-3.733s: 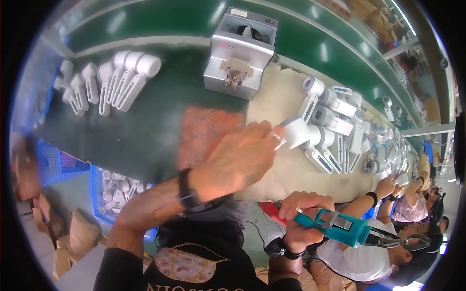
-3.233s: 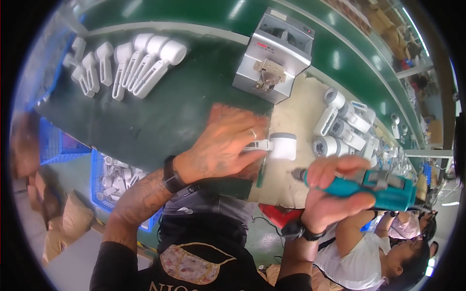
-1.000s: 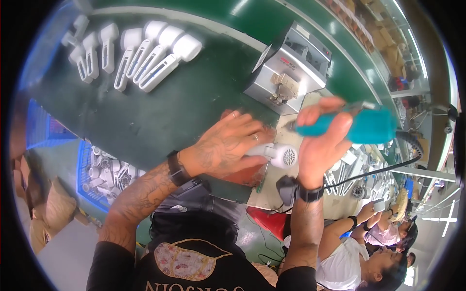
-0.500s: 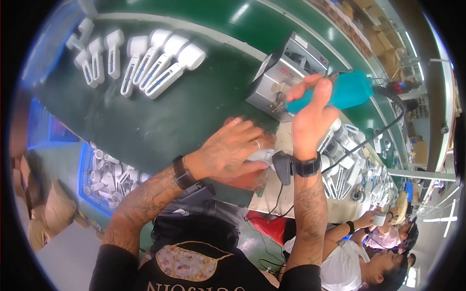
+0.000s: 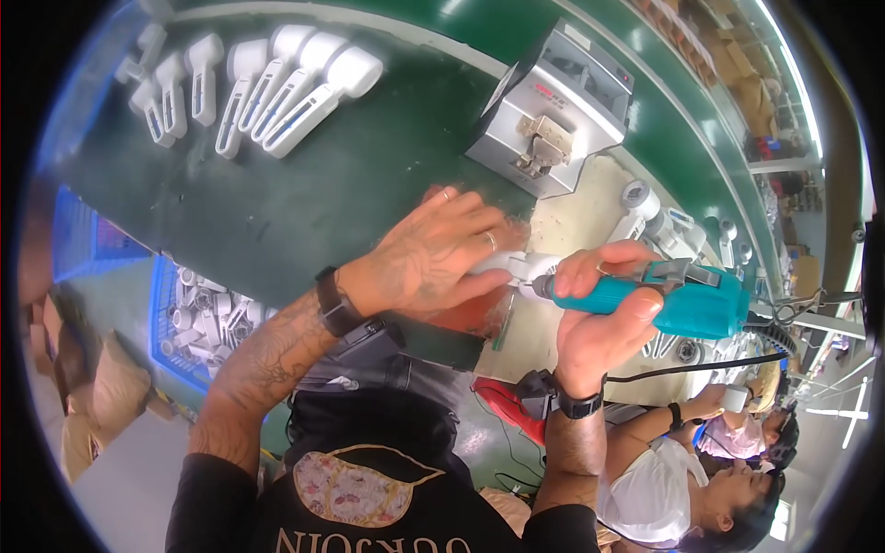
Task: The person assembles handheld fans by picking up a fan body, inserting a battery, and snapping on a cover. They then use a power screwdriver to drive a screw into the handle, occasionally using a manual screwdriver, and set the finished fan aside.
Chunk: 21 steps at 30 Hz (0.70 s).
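Observation:
My left hand is closed around a white plastic housing, pressing it down on a reddish-orange mat; much of the housing is hidden under the fingers. In my right hand lies a teal electric screwdriver, held level with the thumb below and the fingers over its front end. Its bit end points left and meets the right end of the housing; whether it sits on a screw cannot be made out. Beyond both hands stands a grey metal screw feeder.
Several white handheld fan bodies lie in a row at the far left of the green table. White parts are heaped at right. A blue basket of parts stands lower left. A black cable trails right, near a co-worker.
My right hand has brought the screwdriver from the screw feeder down and toward me, to the housing. The tool has turned so its bit meets the part. My left hand stays on the housing.

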Motion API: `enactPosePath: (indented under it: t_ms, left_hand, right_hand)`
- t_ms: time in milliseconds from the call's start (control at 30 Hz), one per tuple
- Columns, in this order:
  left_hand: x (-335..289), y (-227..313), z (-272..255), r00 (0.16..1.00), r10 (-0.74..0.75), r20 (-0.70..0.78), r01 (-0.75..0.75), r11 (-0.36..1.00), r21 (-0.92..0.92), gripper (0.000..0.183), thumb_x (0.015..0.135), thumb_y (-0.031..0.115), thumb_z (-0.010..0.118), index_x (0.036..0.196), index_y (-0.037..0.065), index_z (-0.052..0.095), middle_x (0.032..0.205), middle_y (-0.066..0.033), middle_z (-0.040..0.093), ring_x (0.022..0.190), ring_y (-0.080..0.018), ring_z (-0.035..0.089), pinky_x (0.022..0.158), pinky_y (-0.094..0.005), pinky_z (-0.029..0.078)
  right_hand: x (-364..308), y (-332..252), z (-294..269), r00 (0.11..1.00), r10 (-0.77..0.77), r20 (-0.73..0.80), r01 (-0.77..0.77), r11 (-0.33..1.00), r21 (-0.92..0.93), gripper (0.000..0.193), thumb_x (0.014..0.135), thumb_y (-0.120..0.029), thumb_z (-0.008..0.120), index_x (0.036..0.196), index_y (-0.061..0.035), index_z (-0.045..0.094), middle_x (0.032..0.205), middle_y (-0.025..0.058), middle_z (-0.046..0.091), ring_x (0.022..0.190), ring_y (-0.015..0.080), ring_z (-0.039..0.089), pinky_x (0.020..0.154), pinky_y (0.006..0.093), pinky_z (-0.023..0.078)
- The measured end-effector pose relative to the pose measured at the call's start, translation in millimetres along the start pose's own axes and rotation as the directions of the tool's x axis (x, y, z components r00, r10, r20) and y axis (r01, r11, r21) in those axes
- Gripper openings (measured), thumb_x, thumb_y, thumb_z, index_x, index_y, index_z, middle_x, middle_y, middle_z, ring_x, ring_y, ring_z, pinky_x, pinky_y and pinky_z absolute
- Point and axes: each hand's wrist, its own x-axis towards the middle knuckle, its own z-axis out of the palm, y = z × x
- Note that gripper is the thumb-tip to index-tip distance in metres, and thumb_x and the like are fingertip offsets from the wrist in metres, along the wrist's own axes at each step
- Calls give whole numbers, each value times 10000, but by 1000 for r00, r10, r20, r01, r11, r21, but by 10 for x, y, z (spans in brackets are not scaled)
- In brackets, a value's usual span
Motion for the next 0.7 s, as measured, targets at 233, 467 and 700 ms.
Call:
enactPosePath:
  t_ms: [233,467,700]
  left_hand:
    - [-7,23,-53,997,-4,76,5,1000,-16,421,920,316,677,1276,101,611,1165,-87,591,1079,-300,539,961,-474,429]
    - [32,29,-54,996,-15,89,14,1000,10,416,914,309,675,1279,118,614,1172,-75,600,1086,-292,541,944,-457,426]
    - [45,58,-83,999,51,-4,-51,999,4,391,895,294,685,1242,122,635,1237,-76,618,1073,-296,569,940,-451,441]
  right_hand:
    - [-20,75,22,1000,6,16,-6,1000,10,685,958,-667,569,1036,10,506,663,74,501,564,207,522,539,348,444]
    - [-16,184,13,1000,-4,25,2,996,84,599,974,-602,596,949,-16,473,683,83,500,564,213,523,530,361,461]
    - [-57,136,28,998,-59,7,58,994,96,469,1040,-458,541,984,7,520,687,101,544,597,221,562,581,361,496]
